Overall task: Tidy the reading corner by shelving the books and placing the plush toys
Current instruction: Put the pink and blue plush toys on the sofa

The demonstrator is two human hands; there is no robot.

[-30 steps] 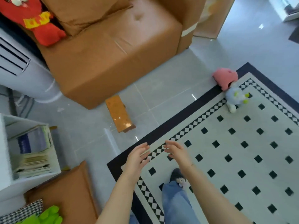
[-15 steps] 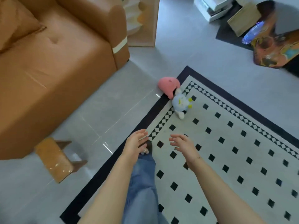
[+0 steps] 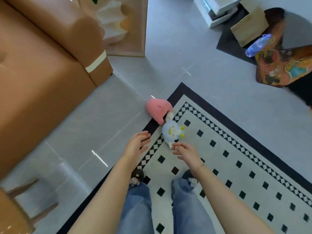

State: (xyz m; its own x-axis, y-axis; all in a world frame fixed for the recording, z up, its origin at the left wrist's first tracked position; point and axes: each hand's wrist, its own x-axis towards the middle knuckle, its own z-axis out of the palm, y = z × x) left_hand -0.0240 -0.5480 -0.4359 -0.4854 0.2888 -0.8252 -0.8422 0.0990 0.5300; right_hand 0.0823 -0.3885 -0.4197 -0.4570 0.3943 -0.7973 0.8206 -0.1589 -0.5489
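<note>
Both the left hand (image 3: 137, 144) and right hand (image 3: 185, 153) are reaching spread and empty toward the blue plush (image 3: 172, 131), which is touching the pink plush (image 3: 158, 110), so a one-sided grab is risking knocking either aside.

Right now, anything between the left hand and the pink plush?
Head view: nothing in the way. Between the left hand and the pink plush only bare grey floor and the rug's black border show. The blue-and-white plush lies to the side.
</note>
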